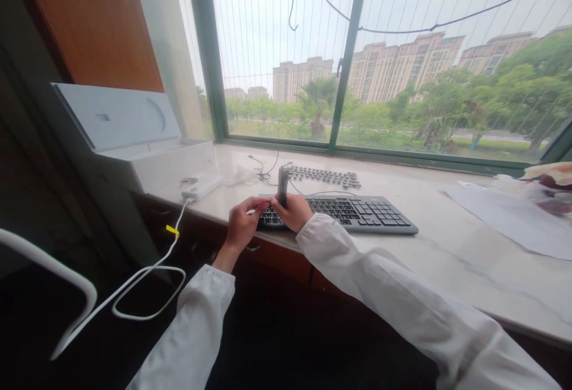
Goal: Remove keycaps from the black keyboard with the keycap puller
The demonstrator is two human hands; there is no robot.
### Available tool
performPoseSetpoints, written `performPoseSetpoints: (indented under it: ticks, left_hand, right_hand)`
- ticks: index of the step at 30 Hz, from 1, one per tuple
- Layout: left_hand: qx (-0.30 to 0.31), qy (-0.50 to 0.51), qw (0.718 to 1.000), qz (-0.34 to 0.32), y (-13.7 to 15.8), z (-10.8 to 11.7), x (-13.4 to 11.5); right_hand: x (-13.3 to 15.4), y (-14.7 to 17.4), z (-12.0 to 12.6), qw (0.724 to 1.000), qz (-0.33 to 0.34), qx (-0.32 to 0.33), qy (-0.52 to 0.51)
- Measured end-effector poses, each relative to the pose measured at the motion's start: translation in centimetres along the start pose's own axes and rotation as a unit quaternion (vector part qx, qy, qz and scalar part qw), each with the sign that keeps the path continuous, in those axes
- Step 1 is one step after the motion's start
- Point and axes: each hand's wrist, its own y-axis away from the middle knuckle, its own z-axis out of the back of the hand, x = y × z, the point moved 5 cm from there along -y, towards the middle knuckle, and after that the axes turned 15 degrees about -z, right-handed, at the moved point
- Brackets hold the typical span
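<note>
A dark grey keyboard (386, 216) lies on the pale sill; many keycaps are off its left and middle parts, while the number pad has its keys. My right hand (295, 211) is closed around a dark, narrow tool (283, 184) that stands upright above the keyboard's left end; its exact kind is unclear. Beside it, my left hand (243, 222) has its fingertips pinched together over the left edge of the keyboard. Whatever lies between those fingertips is too small to make out. Loose keycaps (324, 175) are laid out in rows just behind the keyboard.
A thin black cable (263, 171) curls behind my hands. On the left are an open white box (174, 161) and a white power strip (203, 186), whose cord (167, 253) hangs off the edge. Papers (518, 214) lie at the right. The window (333, 146) borders the back.
</note>
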Motion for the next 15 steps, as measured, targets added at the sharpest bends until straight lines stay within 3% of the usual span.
performPoseSetpoints:
  ticks: [5,15]
  left_hand:
    - [0.012,0.032,0.999,0.009,0.2,-0.5,-0.2]
    - [-0.026,-0.084,0.996,-0.001,0.1,-0.3,-0.8]
  right_hand:
    - [-0.1,-0.2,-0.1,1.0,-0.001,-0.003,0.02]
    - [-2.1,-1.2,1.0,0.99,-0.1,-0.092,-0.026]
